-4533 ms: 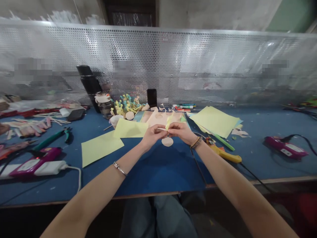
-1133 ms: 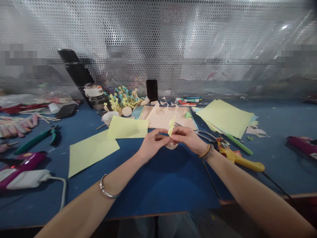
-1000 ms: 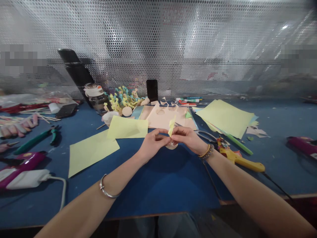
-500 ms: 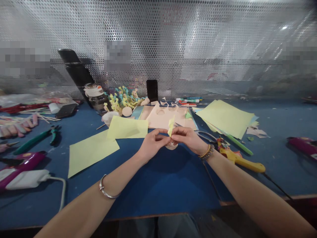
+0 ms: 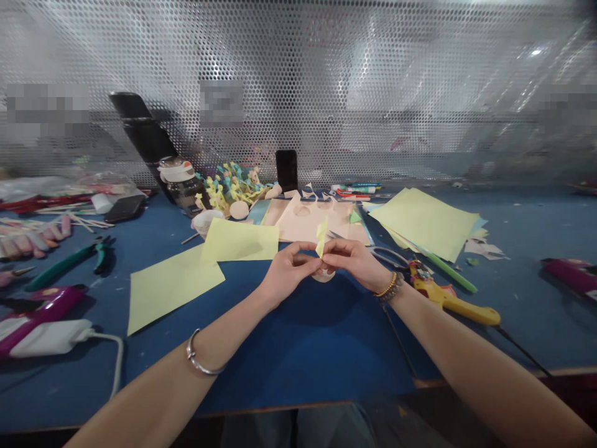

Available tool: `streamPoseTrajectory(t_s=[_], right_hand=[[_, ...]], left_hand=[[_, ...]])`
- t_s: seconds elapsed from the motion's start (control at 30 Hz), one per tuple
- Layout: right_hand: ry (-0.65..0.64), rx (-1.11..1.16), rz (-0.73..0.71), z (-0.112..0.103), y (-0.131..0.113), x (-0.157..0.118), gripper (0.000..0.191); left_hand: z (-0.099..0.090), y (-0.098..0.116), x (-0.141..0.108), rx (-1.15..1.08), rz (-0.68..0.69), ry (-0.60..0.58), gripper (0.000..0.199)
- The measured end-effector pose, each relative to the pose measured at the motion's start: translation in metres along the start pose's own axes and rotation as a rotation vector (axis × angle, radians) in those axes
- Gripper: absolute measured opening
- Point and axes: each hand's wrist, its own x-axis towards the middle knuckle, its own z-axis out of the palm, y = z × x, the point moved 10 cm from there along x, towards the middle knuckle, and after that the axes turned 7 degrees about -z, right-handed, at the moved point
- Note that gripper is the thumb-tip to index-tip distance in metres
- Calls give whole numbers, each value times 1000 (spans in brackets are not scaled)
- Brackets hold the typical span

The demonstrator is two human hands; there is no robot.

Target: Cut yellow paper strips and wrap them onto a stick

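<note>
My left hand [image 5: 288,269] and my right hand [image 5: 351,260] meet over the middle of the blue table, fingertips pinched together. Between them stands a small folded yellow paper piece [image 5: 321,235], upright above the fingertips. Right below it a pale round paper disc [image 5: 323,275] shows in part; the fingers cover the rest, so I cannot tell how the two are joined. Two yellow paper sheets [image 5: 175,286] lie to the left of my hands. Scissors [image 5: 389,255] lie beside my right wrist, partly hidden behind my hand.
A yellow glue gun [image 5: 466,308] and green knife [image 5: 450,272] lie right, near a yellow paper stack [image 5: 426,218]. Cut pink paper [image 5: 301,224] and small paper flowers [image 5: 233,186] sit behind. Green pliers [image 5: 65,264], a white adapter [image 5: 53,338] and a bottle [image 5: 180,183] stand left.
</note>
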Motion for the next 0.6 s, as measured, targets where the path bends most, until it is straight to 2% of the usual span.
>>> streamPoseTrajectory(t_s=[0.6], right_hand=[[0, -36, 7, -3, 1, 0, 21]], left_hand=[[1, 4, 1, 74, 36, -26, 37]])
